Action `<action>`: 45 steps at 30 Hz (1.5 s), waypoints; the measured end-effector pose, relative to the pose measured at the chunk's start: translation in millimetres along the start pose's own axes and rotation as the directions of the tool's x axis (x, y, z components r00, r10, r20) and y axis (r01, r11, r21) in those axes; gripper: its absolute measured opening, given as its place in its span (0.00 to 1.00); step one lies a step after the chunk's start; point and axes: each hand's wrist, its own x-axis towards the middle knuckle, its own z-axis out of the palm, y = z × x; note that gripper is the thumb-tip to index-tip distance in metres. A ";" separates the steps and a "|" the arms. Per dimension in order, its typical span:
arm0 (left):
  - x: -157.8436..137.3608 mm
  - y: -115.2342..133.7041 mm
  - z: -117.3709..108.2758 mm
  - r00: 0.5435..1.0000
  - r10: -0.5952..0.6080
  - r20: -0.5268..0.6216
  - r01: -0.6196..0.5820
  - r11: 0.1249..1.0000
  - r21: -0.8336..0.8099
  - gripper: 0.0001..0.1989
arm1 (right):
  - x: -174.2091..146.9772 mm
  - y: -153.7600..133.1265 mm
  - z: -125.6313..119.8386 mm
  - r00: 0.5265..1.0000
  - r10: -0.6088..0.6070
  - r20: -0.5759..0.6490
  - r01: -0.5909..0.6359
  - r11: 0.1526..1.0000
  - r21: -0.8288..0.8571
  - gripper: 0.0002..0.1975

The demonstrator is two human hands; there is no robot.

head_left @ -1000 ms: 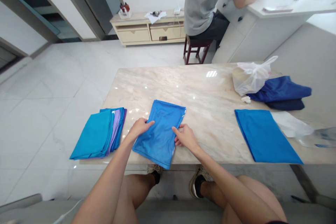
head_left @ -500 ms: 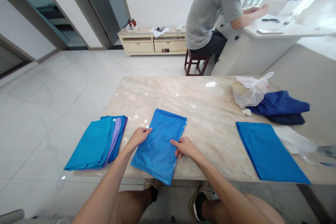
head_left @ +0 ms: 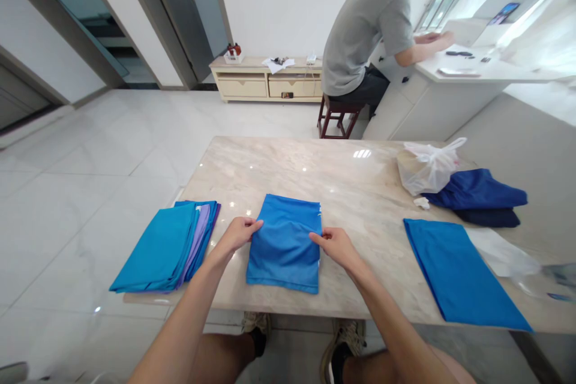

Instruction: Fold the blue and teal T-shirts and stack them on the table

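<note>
A folded blue cloth (head_left: 285,252) lies in front of me, its near edge roughly in line with the table edge. My left hand (head_left: 243,233) pinches its left side between thumb and fingers. On the opposite side, my right hand (head_left: 335,245) grips the right edge, thumb on top. The cloth sags in soft wrinkles between the two hands. To the left, a stack of folded cloths (head_left: 155,246) in teal, lilac and blue overhangs the table's corner. Another folded blue cloth (head_left: 463,270) rests at the right.
On the marble-patterned table (head_left: 288,162), a tied white plastic bag (head_left: 425,171) stands at the back right beside dark blue fabric (head_left: 481,192). Clear plastic wrapping (head_left: 504,252) lies at the right. Beyond, a person in a grey shirt (head_left: 366,30) sits on a stool (head_left: 339,117).
The blue cloth has turned from a slant to nearly square with the table, its near edge now farther from me. My right hand has moved slightly up and right along its edge.
</note>
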 end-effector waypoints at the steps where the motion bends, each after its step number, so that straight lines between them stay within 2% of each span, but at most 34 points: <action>1: -2.1 7.9 1.5 1.000 0.023 -0.019 -0.023 1.000 -0.017 0.35 | -0.2 -4.6 -7.3 0.999 -0.019 -0.027 0.019 1.000 0.022 0.22; 6: -11.4 45.2 14.9 0.977 0.163 -0.138 -0.175 0.981 -0.082 0.34 | -6.1 -24.2 -38.1 0.978 -0.090 -0.190 0.118 0.983 0.143 0.25; 9: -17.6 62.3 26.2 0.962 0.203 -0.183 -0.231 0.962 -0.146 0.33 | -9.5 -29.5 -50.7 0.958 -0.083 -0.274 0.155 0.954 0.255 0.23; 14: -29.0 78.3 42.3 0.947 0.231 -0.222 -0.286 0.923 -0.259 0.32 | -10.7 -30.5 -62.8 0.961 -0.051 -0.270 0.187 0.840 0.509 0.27; 20: -38.5 80.0 57.5 0.949 0.248 -0.193 -0.298 0.904 -0.305 0.30 | -7.5 -28.0 -63.6 0.950 -0.021 -0.311 0.232 0.713 0.661 0.33; 25: -42.8 84.6 62.1 0.944 0.224 -0.240 -0.305 0.872 -0.383 0.32 | -8.3 -32.6 -60.7 0.913 -0.049 -0.405 0.330 0.672 0.663 0.33; 31: -48.0 89.3 54.3 0.928 0.210 -0.308 -0.332 0.840 -0.429 0.32 | -12.2 -41.1 -57.5 0.879 -0.109 -0.463 0.414 0.656 0.631 0.31; 41: -48.1 80.3 43.7 0.914 0.158 -0.373 -0.305 0.875 -0.377 0.32 | -6.9 -39.0 -54.5 0.813 -0.096 -0.575 0.446 0.737 0.508 0.32; 45: -48.6 79.9 40.9 0.905 0.175 -0.387 -0.320 0.879 -0.352 0.31 | -8.2 -39.8 -54.5 0.806 -0.109 -0.581 0.450 0.750 0.484 0.30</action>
